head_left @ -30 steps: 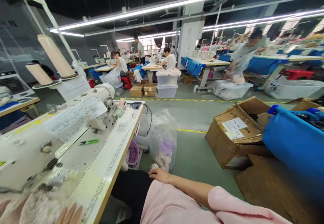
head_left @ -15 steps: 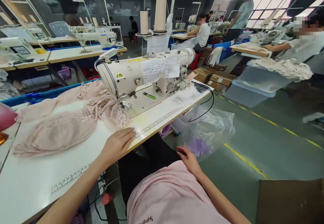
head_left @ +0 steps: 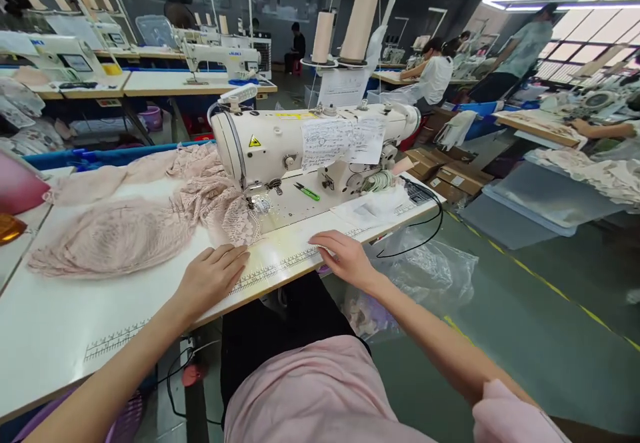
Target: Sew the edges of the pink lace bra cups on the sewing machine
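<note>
My left hand (head_left: 214, 276) lies flat on the white table, just in front of the lace edge, fingers stretched out. Above the ruler strip (head_left: 285, 261) at the table's front edge is my right hand (head_left: 345, 256), its fingers extended with nothing in them. Pink lace fabric (head_left: 227, 213) runs in gathered folds up to the needle area of the sewing machine (head_left: 260, 139). To the left, a rounded heap of the same pink fabric (head_left: 115, 236) rests on the table. Green thread snips (head_left: 307, 191) lie on the machine bed.
Handwritten papers (head_left: 325, 143) hang on the machine body. Thread cones (head_left: 363, 16) stand behind it. A black cable (head_left: 435, 219) loops off the table's right end, above a clear plastic bag (head_left: 435, 269). Grey bins (head_left: 540, 196) stand at the right, and co-workers sit farther back.
My right hand has risen from beside my lap to the table's front edge. My left hand has shifted slightly left along the table. The camera view has turned a little.
</note>
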{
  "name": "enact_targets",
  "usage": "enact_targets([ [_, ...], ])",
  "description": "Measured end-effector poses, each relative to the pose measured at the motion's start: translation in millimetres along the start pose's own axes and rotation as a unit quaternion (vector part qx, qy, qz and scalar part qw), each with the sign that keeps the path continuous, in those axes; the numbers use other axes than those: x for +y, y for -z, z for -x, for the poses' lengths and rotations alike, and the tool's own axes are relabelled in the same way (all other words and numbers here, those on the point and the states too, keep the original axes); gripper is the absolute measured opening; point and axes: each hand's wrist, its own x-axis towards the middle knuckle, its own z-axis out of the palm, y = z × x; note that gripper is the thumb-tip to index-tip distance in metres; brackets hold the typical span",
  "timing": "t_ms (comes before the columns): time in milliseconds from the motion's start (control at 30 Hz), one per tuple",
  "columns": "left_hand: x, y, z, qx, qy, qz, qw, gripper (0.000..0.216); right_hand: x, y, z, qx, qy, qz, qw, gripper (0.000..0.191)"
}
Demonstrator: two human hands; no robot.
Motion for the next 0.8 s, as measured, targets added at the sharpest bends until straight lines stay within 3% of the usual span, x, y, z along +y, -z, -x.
enact_targets([
  [133, 1.9, -5.1, -7.5, -0.004, -0.04, -0.078, 0.996, 0.024, 20.7, -25.8, -54.0, -0.063, 0.09, -0.046, 0.993, 0.026],
  [300, 6.4, -18.7, -23.1, -0.036, -0.024, -0.131, 0.99, 0.023, 41.6, -62.0, -96.5, -0.146, 0.186, -0.1, 0.967, 0.022],
  [467, 3.7, -25.7, -32.7, -0.071, 0.019, -0.134, 0.988, 0.017, 60.2, -85.3, -116.2, -0.172, 0.265, -0.116, 0.942, 0.037],
  [633, -5.0, -24.6, -39.3, -0.11, 0.012, -0.088, 0.99, 0.023, 68.9, -101.8, -127.0, -0.162, 0.34, -0.08, 0.923, 0.045],
  [800, -16.0, -22.4, -52.7, -0.093, 0.108, -0.019, 0.99, 0.012, 75.0, -108.3, -132.4, -0.172, 0.337, -0.047, 0.924, 0.041],
])
